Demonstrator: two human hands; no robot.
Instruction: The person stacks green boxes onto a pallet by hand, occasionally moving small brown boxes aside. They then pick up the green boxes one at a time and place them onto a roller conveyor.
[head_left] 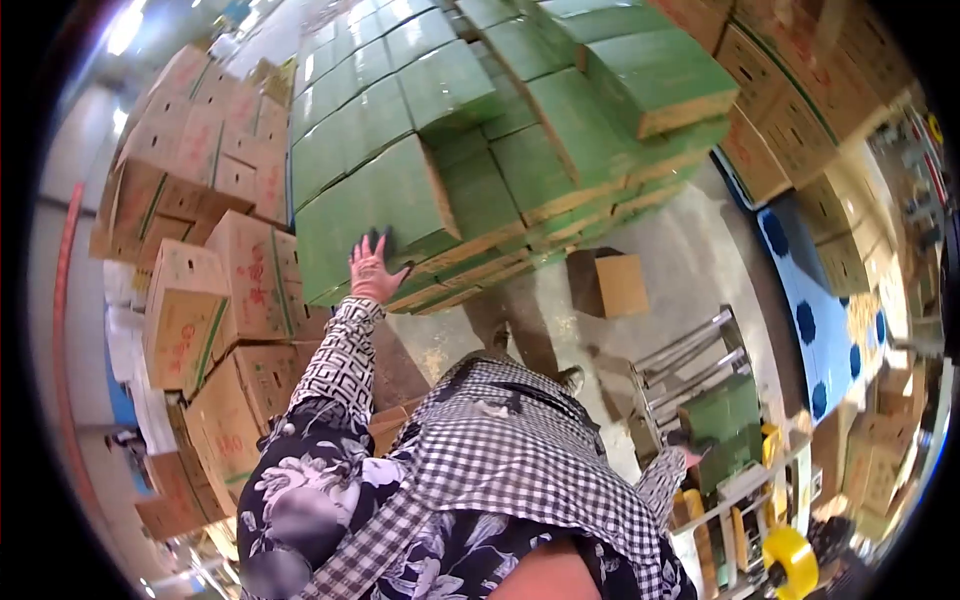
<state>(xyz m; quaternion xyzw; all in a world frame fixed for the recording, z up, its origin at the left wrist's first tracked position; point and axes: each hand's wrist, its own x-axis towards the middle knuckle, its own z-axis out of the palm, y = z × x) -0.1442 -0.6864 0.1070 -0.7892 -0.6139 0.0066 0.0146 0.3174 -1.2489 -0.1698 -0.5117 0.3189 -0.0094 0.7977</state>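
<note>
Our left hand point(372, 268) lies spread on the green carton stack point(400, 200); our right hand point(688, 452) (grip unclear) touches another green carton point(722, 418). A careless tug could topple the leaning pile.

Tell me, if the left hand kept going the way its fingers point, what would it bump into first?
The left hand already rests flat against the stack of green flat cartons, fingers pointing up along its face. Going on, it would probably just slide over that green cardboard; depth is hard to judge through this lens.
</note>
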